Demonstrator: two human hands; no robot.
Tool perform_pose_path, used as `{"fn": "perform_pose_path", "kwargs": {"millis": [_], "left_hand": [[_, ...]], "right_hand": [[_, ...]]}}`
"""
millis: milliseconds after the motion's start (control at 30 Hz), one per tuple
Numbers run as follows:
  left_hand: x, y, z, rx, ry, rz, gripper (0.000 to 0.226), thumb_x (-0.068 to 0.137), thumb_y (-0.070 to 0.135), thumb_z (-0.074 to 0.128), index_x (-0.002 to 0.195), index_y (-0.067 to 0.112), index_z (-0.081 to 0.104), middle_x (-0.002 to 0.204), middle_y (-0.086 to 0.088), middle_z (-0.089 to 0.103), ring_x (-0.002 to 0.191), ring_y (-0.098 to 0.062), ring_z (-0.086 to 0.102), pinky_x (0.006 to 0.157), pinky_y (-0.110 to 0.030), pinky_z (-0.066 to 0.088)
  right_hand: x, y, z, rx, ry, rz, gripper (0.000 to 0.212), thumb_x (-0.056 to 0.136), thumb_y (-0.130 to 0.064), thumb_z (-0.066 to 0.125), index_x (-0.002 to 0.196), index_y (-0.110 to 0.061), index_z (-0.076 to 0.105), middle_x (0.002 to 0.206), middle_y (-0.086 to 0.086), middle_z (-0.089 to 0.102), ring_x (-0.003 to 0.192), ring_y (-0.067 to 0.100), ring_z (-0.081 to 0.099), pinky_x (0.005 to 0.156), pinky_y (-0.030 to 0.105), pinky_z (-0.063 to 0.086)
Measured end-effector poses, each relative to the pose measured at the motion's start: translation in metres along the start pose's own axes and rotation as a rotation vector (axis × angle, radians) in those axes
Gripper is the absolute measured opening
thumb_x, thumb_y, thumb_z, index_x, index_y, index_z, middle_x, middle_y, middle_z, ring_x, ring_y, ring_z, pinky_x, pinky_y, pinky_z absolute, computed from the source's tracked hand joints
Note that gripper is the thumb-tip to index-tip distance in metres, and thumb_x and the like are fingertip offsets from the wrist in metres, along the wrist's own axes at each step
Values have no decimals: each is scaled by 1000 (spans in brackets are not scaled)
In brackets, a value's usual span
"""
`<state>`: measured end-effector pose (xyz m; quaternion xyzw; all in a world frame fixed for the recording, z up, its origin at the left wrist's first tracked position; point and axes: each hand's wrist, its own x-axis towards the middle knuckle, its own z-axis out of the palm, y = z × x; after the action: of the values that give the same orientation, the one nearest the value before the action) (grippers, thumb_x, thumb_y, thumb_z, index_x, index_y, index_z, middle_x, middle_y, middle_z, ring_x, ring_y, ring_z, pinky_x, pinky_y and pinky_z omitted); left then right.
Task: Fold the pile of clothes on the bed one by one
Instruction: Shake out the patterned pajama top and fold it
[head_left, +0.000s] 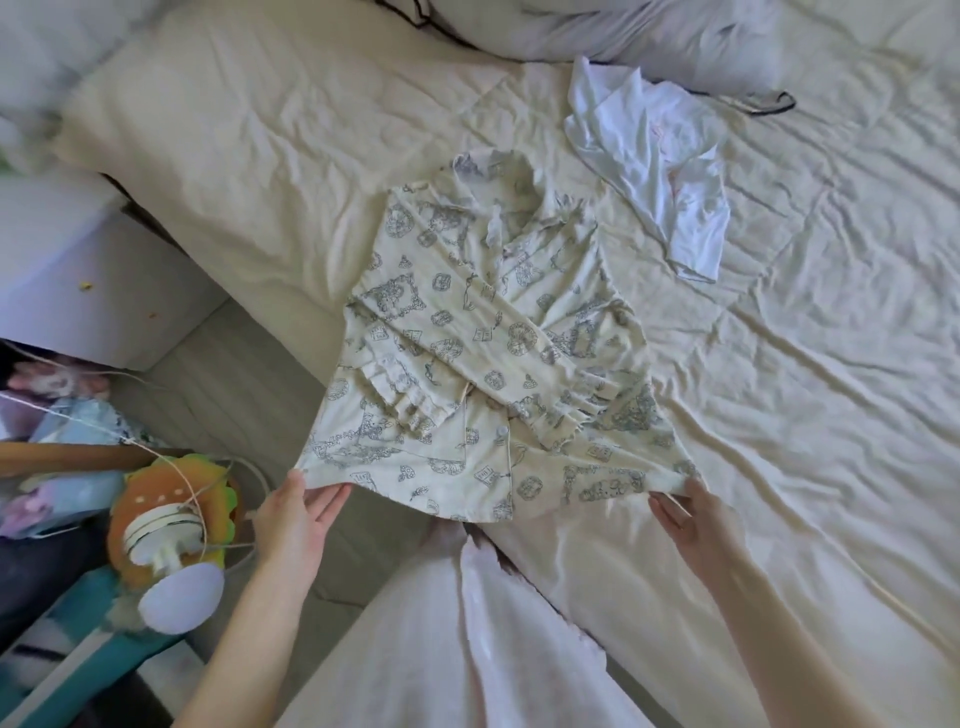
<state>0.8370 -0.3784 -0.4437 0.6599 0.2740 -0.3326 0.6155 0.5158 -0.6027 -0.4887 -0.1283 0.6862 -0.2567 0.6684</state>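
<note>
A: Where was the shirt?

B: Spread on the bed, about the middle of the view, collar toward twelve o'clock and hem toward six. It was cream with a blue-grey print, and both sleeves were folded across its front. The hem's left corner hung past the edge of the mattress.

A: And the hands?

B: The left hand was at seven o'clock from the shirt, pinching the left corner of the hem between thumb and fingers. The right hand was at five o'clock, holding the right corner, thumb on top, fingers underneath and fairly straight.

A: Anything else on the bed?

B: A crumpled white top lay at one o'clock from the shirt, apart from it. A cream pillow sat at ten o'clock, and a pale grey pillow at twelve.

A: Off the bed?

B: At eight o'clock, on the floor side, an orange and green plush toy with cords running over it.
</note>
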Motion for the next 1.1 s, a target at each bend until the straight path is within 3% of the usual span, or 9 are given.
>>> {"fn": "perform_pose_path", "kwargs": {"millis": [167,333,400,467,533,633,733,867,1100], "left_hand": [[24,40,53,-119,-41,25,18,101,18,42,97,3,50,99,-17,62,85,-24,67,89,-41,51],[73,86,113,-131,-142,46,28,102,17,38,118,-5,45,103,-25,61,87,-28,68,84,-39,54],[100,103,138,-109,-167,49,27,103,17,37,114,-4,48,104,-23,62,84,-25,69,80,-37,56],[132,119,165,-87,-179,56,27,103,17,34,110,-4,49,103,-21,62,82,-23,68,74,-33,57],[166,135,191,-56,-181,67,35,104,21,33,121,-6,44,109,-21,60,85,-23,67,75,-31,57],[219,159,229,-28,-155,94,43,103,24,34,135,-5,35,117,-19,57,87,-23,64,88,-32,52],[258,181,269,-17,-142,144,41,103,21,36,137,-2,33,108,-17,58,83,-23,64,83,-32,54],[289,197,307,19,-136,181,24,102,22,40,114,2,46,100,-15,61,81,-22,65,68,-29,58],[306,216,351,-9,-168,262,22,103,22,38,92,7,50,95,-11,63,81,-19,67,68,-28,57]], "right_hand": [[25,-35,41,139,-63,-61,13,98,-13,47,102,-4,54,90,17,60,62,17,71,56,24,58],[58,-85,99,149,-88,-66,13,98,-10,44,87,-4,47,67,15,67,62,20,71,52,27,57],[78,-104,126,156,-83,-67,15,101,-13,39,88,-6,44,61,13,68,59,20,71,56,29,59],[103,-124,153,151,-93,-66,14,102,-14,37,96,-4,43,66,15,69,58,21,70,58,29,59],[132,-144,180,151,-94,-82,18,102,-16,37,110,-1,44,86,18,67,61,21,70,58,28,59],[175,-176,222,158,-79,-150,16,102,-12,36,96,-4,48,95,14,61,59,20,70,57,27,58],[212,-199,256,261,-46,-167,15,101,-10,36,96,-2,47,92,17,62,60,24,71,54,32,57],[240,-215,287,273,-17,-181,15,101,-9,36,105,0,47,87,18,63,59,26,71,54,33,57],[257,-242,326,211,-82,-223,15,101,-11,37,103,-5,51,94,12,64,76,22,69,73,33,59]]}}
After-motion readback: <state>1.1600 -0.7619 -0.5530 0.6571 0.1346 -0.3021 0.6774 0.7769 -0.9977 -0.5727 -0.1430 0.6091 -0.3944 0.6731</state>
